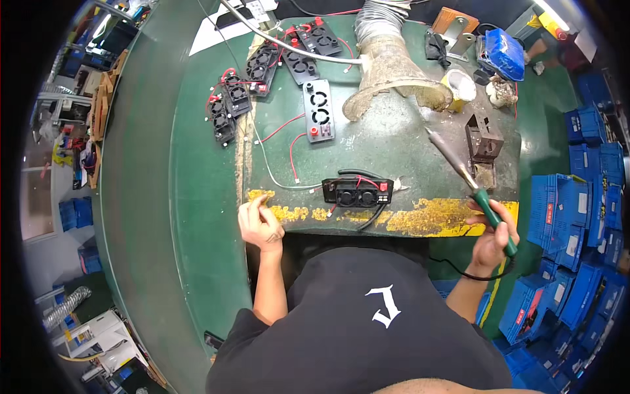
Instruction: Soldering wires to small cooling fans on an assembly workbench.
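My right hand (492, 241) grips a soldering iron (487, 209) by its green handle, with the metal shaft and tip pointing up and away over the bench. Closed at the bench's front edge, my left hand (261, 224) has thumb and forefinger pressed together; whatever they may hold is too small to make out. Between the hands, a black twin-fan panel (357, 192) with red wires and thick black cables lies near the yellow-painted edge. Farther back sits a lighter twin-fan panel (319, 110) with red wires and small white connectors.
Several more fan panels (261, 64) lie at the back left. A funnel-shaped fume duct (394, 65) hangs over the bench's back. To its right stand a yellow tin (459, 88), a blue bag (502, 55) and a metal iron stand (484, 138). Blue bins (558, 210) are stacked right.
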Demonstrator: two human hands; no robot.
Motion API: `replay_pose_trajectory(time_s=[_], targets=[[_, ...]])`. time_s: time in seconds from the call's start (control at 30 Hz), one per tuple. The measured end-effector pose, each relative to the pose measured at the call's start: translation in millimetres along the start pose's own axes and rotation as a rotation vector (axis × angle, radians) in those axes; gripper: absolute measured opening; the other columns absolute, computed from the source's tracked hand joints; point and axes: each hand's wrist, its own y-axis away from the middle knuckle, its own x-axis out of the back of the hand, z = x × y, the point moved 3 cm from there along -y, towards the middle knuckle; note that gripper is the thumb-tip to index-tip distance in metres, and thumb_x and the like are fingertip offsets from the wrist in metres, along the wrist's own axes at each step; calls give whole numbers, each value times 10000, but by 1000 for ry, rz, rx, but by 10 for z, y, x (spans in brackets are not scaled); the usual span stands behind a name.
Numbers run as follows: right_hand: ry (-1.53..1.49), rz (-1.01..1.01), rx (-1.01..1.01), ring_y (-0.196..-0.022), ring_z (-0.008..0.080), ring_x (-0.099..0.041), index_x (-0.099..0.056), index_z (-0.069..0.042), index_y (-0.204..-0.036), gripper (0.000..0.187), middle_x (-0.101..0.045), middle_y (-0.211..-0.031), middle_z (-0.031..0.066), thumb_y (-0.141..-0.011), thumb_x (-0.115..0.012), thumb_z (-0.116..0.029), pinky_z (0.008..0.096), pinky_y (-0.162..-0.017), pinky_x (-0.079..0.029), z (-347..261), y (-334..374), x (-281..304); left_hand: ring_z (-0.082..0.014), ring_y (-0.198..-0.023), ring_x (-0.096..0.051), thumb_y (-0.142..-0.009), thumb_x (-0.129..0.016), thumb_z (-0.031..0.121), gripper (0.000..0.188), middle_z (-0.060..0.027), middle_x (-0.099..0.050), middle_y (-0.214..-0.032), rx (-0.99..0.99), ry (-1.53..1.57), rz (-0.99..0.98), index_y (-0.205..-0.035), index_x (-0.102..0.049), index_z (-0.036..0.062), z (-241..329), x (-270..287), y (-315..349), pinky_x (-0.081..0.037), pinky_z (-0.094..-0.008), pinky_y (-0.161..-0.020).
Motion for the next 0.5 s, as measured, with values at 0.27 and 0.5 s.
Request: replay_pose_trajectory(time_s=[0.27,0.5], targets=[[-415,-112,-167,-834,355,-694,-645,-12,-1157,466,-698,-1031,233,-934,-425,-357,366,-603,-566,383,-406,-237,-296,-747,-625,-668,-607,14,257,-88,-629,-826,31,125,184,-874,-701,136,-204,-8,-58,-511,-381,-639],[-446,-491,-109,-942,341,-665,-588,10,-1268,661,-671,-1090,264,-945,-445,-549,303,-634,-533,379,-991,-762,-299,-795,-590,-729,-629,47,232,-93,-551,-877,74,169,292,-957,-637,94,-161,182,130,-508,-401,-647]])
